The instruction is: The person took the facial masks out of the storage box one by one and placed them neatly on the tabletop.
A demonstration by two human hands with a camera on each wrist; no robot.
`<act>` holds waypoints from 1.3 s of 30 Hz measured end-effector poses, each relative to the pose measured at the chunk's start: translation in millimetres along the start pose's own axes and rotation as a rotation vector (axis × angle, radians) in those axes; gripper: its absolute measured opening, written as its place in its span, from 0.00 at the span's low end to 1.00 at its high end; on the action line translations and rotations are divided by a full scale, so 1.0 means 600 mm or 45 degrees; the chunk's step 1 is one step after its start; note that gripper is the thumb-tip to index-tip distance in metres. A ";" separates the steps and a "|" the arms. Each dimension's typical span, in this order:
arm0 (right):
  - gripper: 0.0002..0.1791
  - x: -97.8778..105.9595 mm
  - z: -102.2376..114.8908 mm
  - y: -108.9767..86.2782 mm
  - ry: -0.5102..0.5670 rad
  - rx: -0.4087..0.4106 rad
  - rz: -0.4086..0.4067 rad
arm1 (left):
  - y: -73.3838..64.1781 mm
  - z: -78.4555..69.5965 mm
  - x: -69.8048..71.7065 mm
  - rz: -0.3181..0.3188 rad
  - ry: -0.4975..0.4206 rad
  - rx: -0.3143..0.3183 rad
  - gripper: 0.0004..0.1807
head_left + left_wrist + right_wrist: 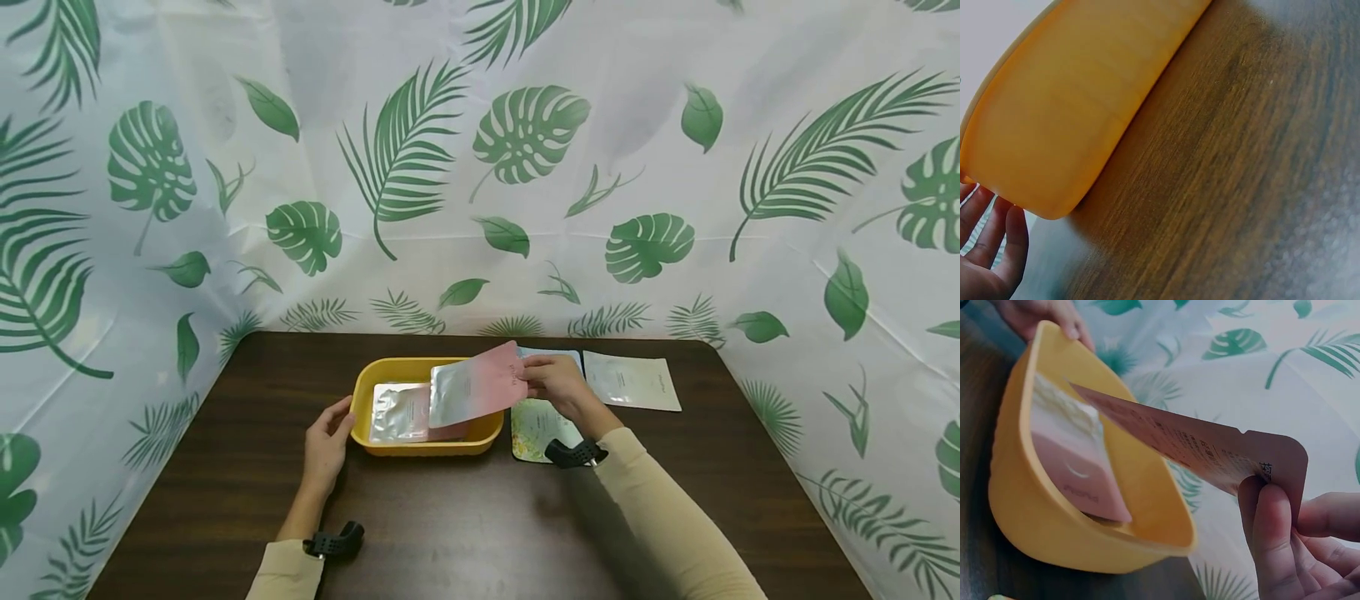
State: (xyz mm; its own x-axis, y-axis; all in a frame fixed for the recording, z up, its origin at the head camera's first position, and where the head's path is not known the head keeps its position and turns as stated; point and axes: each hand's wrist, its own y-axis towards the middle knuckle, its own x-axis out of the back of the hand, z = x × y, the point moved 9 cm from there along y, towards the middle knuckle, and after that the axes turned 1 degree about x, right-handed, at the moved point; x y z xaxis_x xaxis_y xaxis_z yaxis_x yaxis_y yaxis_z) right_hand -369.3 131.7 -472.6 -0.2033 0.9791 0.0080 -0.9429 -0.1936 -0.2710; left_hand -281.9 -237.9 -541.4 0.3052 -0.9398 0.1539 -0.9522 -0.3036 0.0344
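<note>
My right hand (pixel 558 385) pinches one end of a pink and silver sheet-mask packet (pixel 476 385), tilted over a yellow plastic basket (pixel 427 450). In the right wrist view, thumb and fingers grip the packet's corner, with its printed side showing. Inside the basket lies another pink and silver packet (pixel 400 414), partly covered by the held one in the head view. My left hand (pixel 326 442) holds the basket's left end at the rim; the left wrist view has its fingers (pixel 1015 240) against the outer wall.
Right of the basket lie a green flowered packet (pixel 536 429), a blue packet (pixel 566 357) half hidden by my right hand, and a pale cream packet (pixel 633 382). A leaf-patterned curtain (pixel 420 275) hangs behind the dark wooden table (pixel 450 525).
</note>
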 end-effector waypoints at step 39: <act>0.10 0.242 0.004 -0.106 0.095 0.040 -0.040 | 0.003 0.006 0.001 -0.013 -0.009 0.031 0.20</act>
State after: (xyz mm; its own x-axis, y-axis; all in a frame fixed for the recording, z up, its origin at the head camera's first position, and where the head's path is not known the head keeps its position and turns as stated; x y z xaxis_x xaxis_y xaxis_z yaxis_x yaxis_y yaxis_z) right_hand -339.3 285.9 -451.7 -0.1539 0.9865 -0.0563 -0.9565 -0.1631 -0.2418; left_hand -283.4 -239.4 -544.7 0.3149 -0.9377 0.1470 -0.9485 -0.3167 0.0116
